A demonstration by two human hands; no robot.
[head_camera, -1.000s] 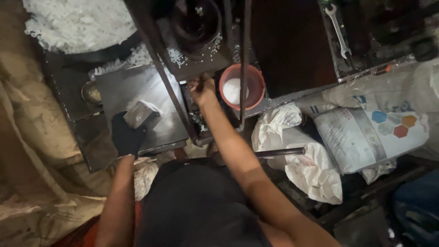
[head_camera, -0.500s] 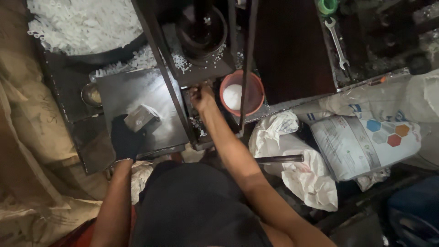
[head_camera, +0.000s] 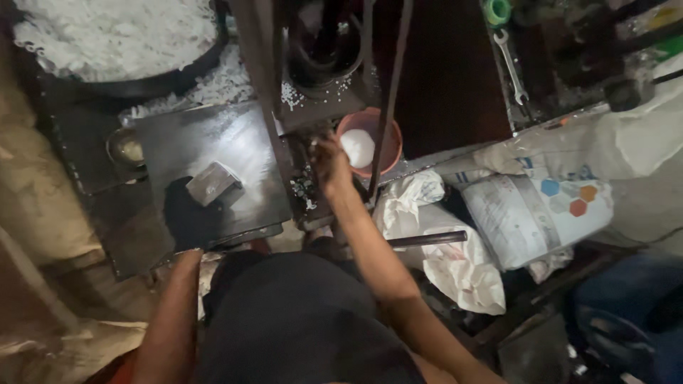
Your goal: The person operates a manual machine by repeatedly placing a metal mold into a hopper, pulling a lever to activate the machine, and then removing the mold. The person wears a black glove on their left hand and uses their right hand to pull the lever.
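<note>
My left hand (head_camera: 191, 217), in a dark glove, presses flat on the black metal plate (head_camera: 235, 153) and touches the one grey block (head_camera: 212, 181) without gripping it. My right hand (head_camera: 329, 162) reaches to the machine's edge beside the one orange bowl (head_camera: 388, 139) of white material; whether its fingers are clenched I cannot tell. I judge the block should stay pinned square to the plate while the right hand works clear of the two upright rods (head_camera: 390, 99); one spanner (head_camera: 512, 67) lies well apart.

A small grey metal block (head_camera: 212, 182) lies tilted on the dark steel plate (head_camera: 235, 146), touching the gloved left hand (head_camera: 191, 217).
</note>
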